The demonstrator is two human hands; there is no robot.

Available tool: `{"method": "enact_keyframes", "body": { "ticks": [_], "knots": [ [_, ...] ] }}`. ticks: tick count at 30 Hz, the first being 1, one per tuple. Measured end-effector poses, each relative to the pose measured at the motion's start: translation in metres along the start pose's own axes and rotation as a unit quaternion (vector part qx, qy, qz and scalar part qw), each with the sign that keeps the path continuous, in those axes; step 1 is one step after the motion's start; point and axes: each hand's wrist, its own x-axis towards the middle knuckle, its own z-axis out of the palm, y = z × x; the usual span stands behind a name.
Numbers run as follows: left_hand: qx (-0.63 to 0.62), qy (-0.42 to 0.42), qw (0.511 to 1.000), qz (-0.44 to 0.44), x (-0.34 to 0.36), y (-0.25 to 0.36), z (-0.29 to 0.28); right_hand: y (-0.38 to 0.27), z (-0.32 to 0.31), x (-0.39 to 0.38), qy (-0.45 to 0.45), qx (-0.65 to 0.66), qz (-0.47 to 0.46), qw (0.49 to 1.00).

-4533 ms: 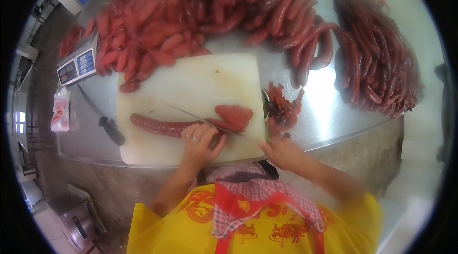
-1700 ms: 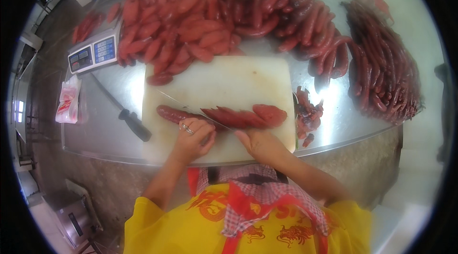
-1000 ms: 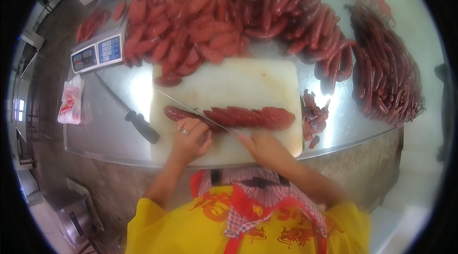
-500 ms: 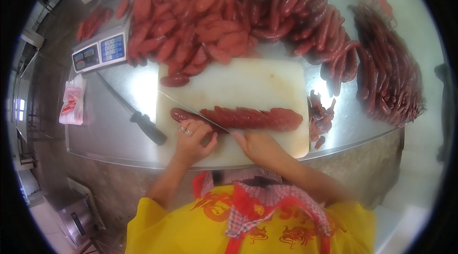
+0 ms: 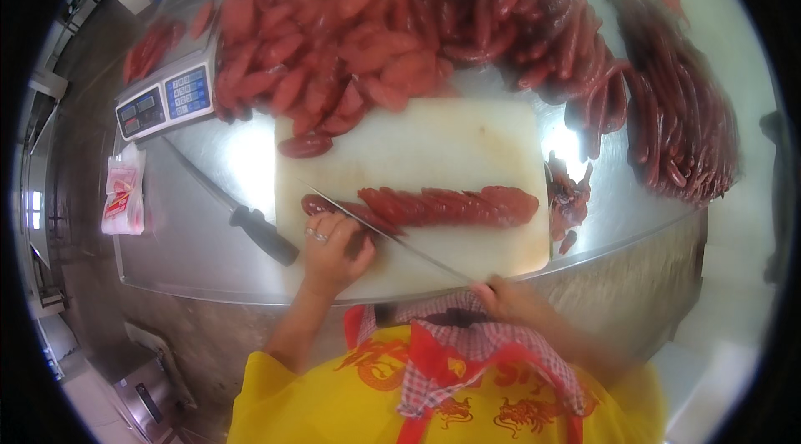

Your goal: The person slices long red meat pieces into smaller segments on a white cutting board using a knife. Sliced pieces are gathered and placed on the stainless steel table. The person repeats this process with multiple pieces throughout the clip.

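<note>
I see the sausage (image 5: 315, 204) on the cutting board (image 5: 434, 135), gripped beneath the curled left hand (image 5: 335, 252); right hand (image 5: 511, 300) closed round the knife (image 5: 417, 254); overlapping slices (image 5: 455, 206) run rightward, dark red, glossy.

- Cutting board (image 5: 425, 139): creamy white
- Sausage slices (image 5: 459, 207) on the board: deep red
- Shirt (image 5: 325, 402) below the board: yellow, red-printed
- Apron (image 5: 421, 385) below the board: red, apparently pink-white check

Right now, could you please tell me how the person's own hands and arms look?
The left hand is ungloved and wears what look like silvery rings. The right hand is ungloved too, with no ring discernible. The forearms are bare below short yellow sleeves.
</note>
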Motion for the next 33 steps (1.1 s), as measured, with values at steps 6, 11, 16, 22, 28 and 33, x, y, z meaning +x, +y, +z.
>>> {"method": "enact_keyframes", "body": {
  "ticks": [6,11,16,22,28,33],
  "knots": [
    [0.016,-0.011,0.999,0.036,0.003,-0.002,-0.005,-0.059,0.019,0.082,0.065,0.038,-0.11,0.991],
    [0.048,-0.016,0.998,0.03,0.007,-0.008,-0.015,-0.024,0.001,0.021,0.055,0.028,-0.102,0.993],
    [0.047,-0.007,0.999,0.006,0.0,-0.014,-0.01,0.012,-0.002,-0.034,0.003,0.002,0.001,1.0],
    [0.017,-0.009,1.0,-0.014,-0.006,-0.016,-0.009,-0.038,0.017,0.05,0.059,-0.062,-0.228,0.97],
    [0.053,0.039,0.997,-0.031,-0.007,-0.013,-0.012,-0.073,0.022,0.083,0.09,0.04,-0.183,0.978],
    [0.1,0.086,0.989,-0.07,-0.007,-0.014,-0.006,-0.024,0.005,0.012,0.054,0.02,-0.101,0.993]
  ]
}}
